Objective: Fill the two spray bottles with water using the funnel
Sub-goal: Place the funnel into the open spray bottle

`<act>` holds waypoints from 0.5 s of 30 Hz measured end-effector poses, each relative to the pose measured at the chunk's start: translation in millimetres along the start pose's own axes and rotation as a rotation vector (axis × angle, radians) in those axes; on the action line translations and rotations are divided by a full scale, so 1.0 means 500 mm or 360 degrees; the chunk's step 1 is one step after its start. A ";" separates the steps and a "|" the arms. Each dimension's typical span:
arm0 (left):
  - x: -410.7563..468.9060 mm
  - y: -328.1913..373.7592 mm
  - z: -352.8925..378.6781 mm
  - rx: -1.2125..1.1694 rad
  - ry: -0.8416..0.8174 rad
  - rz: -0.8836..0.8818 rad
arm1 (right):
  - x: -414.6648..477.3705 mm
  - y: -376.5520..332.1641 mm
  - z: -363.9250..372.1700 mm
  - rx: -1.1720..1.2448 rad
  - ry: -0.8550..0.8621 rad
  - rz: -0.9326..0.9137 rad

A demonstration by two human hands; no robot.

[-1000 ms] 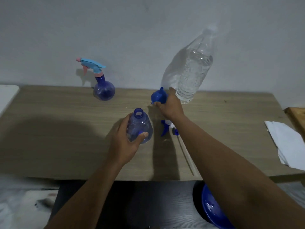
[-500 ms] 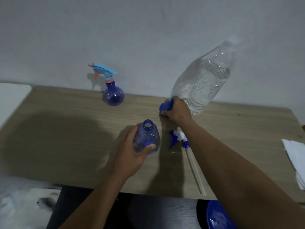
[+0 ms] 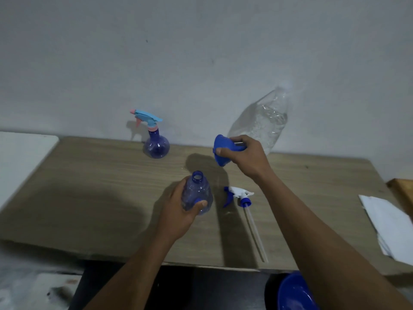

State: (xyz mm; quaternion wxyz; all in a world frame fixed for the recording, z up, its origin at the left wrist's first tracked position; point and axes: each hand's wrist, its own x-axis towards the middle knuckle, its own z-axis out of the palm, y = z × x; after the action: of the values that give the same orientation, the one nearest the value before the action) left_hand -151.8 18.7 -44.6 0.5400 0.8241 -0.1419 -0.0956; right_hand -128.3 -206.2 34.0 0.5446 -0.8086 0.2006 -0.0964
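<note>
My left hand [image 3: 178,211] grips an uncapped blue spray bottle [image 3: 196,193] standing upright on the wooden table [image 3: 100,198], its mouth open at the top. My right hand [image 3: 248,156] holds a blue funnel [image 3: 222,149] lifted off the table, tilted on its side, up and to the right of that bottle's mouth. The bottle's white and blue spray head [image 3: 238,195] lies on the table to its right, its long tube pointing toward me. A second round blue spray bottle [image 3: 156,146] with a light-blue and pink trigger stands by the wall. A large clear water bottle [image 3: 263,124] stands behind my right hand.
White paper sheets [image 3: 388,222] lie at the table's right end, beside a wooden edge [image 3: 402,189]. A blue bowl [image 3: 295,294] sits low, below the table's front edge. A white surface [image 3: 20,153] adjoins the table on the left.
My right hand has closed on the funnel, lifted it off the table and tipped it sideways. My left hand has kept its hold on the open bottle. The camera view has tilted upward.
</note>
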 end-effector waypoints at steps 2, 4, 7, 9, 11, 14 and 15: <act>-0.002 0.003 -0.001 0.0013 0.0004 -0.0012 | -0.027 -0.025 -0.007 0.0080 0.0002 -0.0031; -0.005 0.008 -0.003 0.0046 0.0007 -0.0020 | -0.055 -0.046 -0.010 0.0125 -0.0031 -0.0095; -0.009 0.018 -0.005 0.0052 -0.0004 -0.0034 | -0.090 -0.070 -0.007 0.0160 -0.0141 -0.0233; -0.012 0.020 -0.005 0.0050 -0.0020 -0.0037 | -0.106 -0.081 -0.004 0.0194 -0.0160 -0.0273; -0.013 0.021 -0.006 0.0042 -0.0036 -0.0050 | -0.118 -0.088 0.000 0.0204 -0.0164 -0.0306; -0.009 0.013 -0.007 0.0050 -0.0036 -0.0064 | -0.130 -0.091 0.005 0.0192 -0.0212 -0.0381; -0.008 0.010 -0.006 0.0056 -0.0030 -0.0069 | -0.133 -0.093 0.007 0.0186 -0.0232 -0.0409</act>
State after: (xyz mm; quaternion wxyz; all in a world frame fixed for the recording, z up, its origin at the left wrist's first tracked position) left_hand -155.3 20.8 -38.7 0.5220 0.8353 -0.1308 -0.1124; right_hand -176.7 -159.6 79.4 0.5870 -0.7995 0.0493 -0.1178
